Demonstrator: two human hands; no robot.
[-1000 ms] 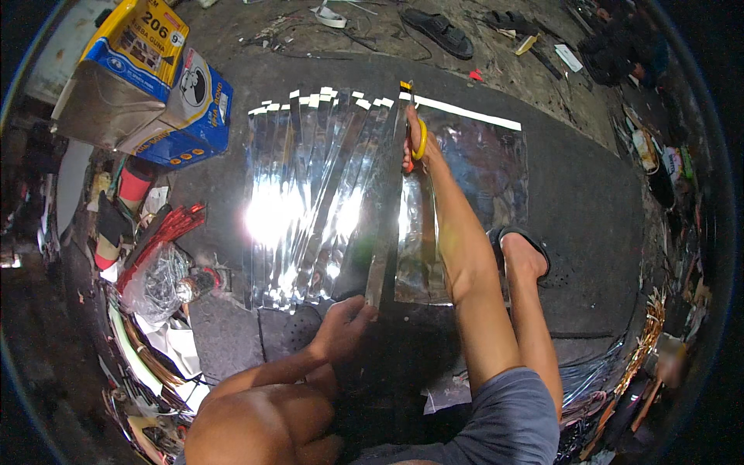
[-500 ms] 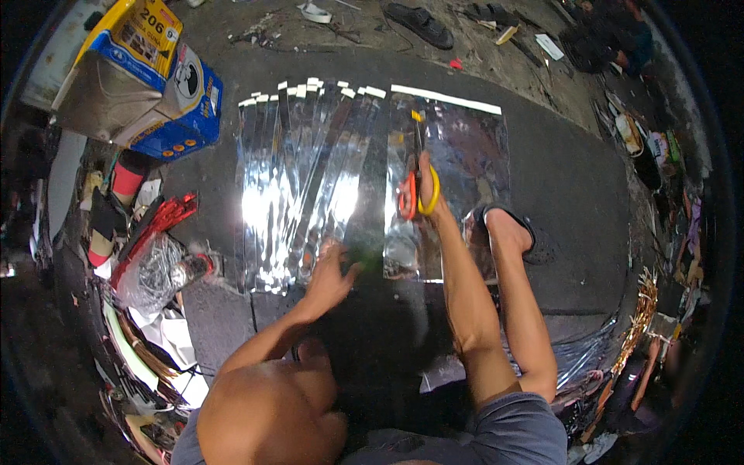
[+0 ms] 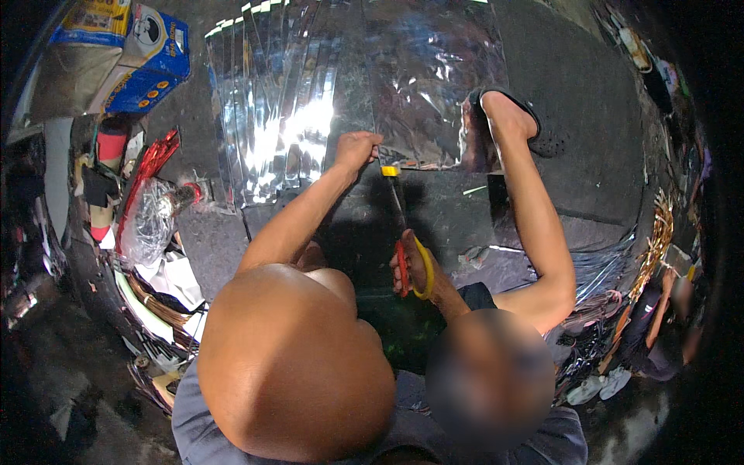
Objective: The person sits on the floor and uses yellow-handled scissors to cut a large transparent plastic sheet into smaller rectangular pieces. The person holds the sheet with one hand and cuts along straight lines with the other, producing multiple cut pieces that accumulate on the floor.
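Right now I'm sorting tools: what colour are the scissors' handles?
Yellow and red handles on the scissors, seen in the head view.

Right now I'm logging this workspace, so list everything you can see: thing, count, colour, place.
Foil sheet: one, shiny silver, spread on the dark floor, top centre.
Foil strips: several, silver, side by side left of the sheet.
Scissors: one pair, red and yellow handles, centre.
Cardboard box: one, blue and yellow, top left.
Clear plastic bag: one, left edge.
Red foil bundle: one, left.
Sandal: one, black, on the foot, upper right.
Left hand: pinching the sheet's near edge.
Right hand: in the scissors' handles.
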